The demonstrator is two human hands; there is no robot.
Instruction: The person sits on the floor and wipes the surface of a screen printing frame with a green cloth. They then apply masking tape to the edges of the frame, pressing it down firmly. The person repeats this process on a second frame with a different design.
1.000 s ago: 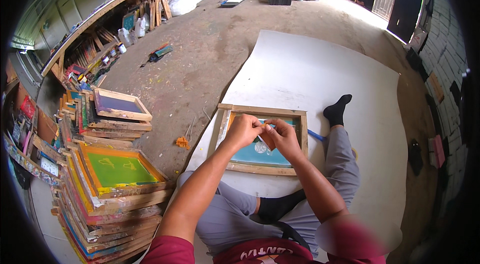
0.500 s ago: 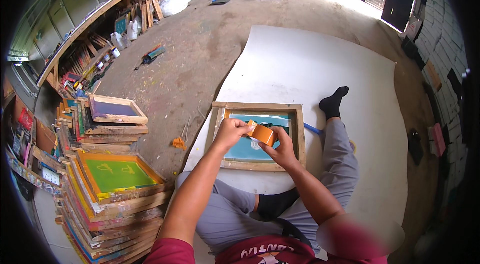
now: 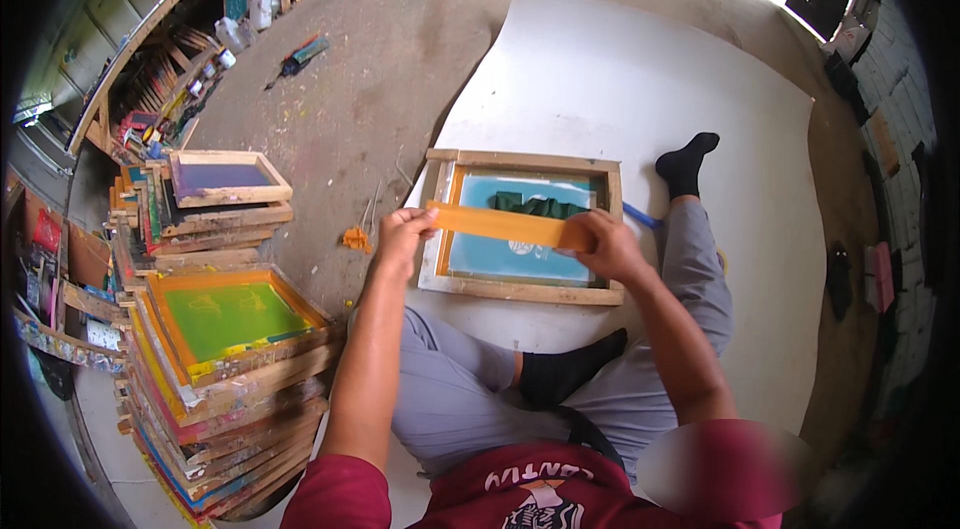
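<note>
A wooden printing frame [image 3: 520, 291] with a teal mesh and a dark patch lies flat on a large white sheet [image 3: 640, 79] in front of me. I hold a long strip of orange-brown tape [image 3: 500, 224] stretched above the frame. My left hand [image 3: 403, 234] pinches its left end. My right hand [image 3: 605, 244] grips the other end, probably where the roll is, though the fingers hide it. I sit on the floor in grey trousers and black socks, legs around the frame.
Tall stacks of wooden screen frames [image 3: 225, 359] stand at my left, the top one green, another pile [image 3: 215, 191] behind it. A small orange scrap [image 3: 355, 239] lies on the concrete floor. Shelves [image 3: 170, 59] with clutter line the far left wall. A blue stick [image 3: 640, 217] peeks out beside my right leg.
The hands have pulled apart, drawing the tape out from a short piece into a long strip across the frame. The view has come closer to the frame.
</note>
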